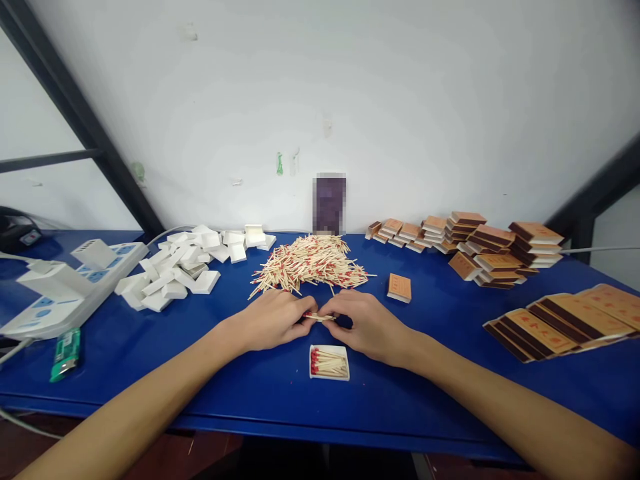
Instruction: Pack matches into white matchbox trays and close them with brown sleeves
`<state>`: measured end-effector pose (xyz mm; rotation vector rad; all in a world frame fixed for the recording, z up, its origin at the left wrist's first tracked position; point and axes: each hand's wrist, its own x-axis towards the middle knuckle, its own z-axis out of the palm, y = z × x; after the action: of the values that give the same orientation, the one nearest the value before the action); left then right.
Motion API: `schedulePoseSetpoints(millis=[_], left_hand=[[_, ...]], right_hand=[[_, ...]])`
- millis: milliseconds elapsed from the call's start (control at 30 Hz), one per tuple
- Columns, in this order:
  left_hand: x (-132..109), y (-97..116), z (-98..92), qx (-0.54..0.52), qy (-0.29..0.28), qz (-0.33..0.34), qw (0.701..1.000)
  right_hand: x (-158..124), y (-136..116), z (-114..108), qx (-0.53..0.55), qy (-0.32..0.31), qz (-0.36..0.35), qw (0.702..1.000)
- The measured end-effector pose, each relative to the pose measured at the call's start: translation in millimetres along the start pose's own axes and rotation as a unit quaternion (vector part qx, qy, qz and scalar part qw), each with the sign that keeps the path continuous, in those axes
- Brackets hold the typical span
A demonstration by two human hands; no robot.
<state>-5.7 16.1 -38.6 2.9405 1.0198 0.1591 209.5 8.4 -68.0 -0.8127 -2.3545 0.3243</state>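
Note:
Between my fingertips lies a small bunch of matches (320, 317), level above the table. My left hand (275, 319) pinches its left end, where red heads show. My right hand (363, 325) grips the other end with thumb and fingers. Just below, nearer to me, a white matchbox tray (348, 375) rests on the blue table, partly filled with matches whose red heads point left. Behind my hands spreads a large heap of loose matches (313, 261). A single orange matchbox sleeve (399, 288) lies to the right of the heap.
White empty trays (175, 267) are piled at the left, beside a power strip (107, 270) with plugs and a green packet (66, 353). Stacked matchboxes (493, 250) stand at the back right. Flat orange and brown sleeves (565, 320) lie in front of them.

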Motion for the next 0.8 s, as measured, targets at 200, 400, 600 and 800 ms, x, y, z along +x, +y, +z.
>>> schedulePoseSetpoints(millis=[200, 400, 600, 800], left_hand=[[-0.7, -1.3, 0.2, -0.003, 0.009, -0.01, 1.0], [-0.5, -2.3, 0.1, -0.012, 0.004, -0.018, 1.0], [-0.9, -2.1, -2.6, -0.025, -0.019, -0.024, 0.999], [-3.6, -4.6, -4.9, -0.035, -0.038, -0.032, 0.998]], right_hand=[[1.0, -2.8, -3.7, 0.01, 0.011, 0.009, 1.0], [0.5, -4.3, -13.6, 0.012, -0.001, 0.025, 1.0], [-1.2, -9.7, -26.6, 0.052, 0.008, 0.043, 0.998], [-6.2, -35.1, -39.0, 0.081, -0.089, 0.007, 0.993]])
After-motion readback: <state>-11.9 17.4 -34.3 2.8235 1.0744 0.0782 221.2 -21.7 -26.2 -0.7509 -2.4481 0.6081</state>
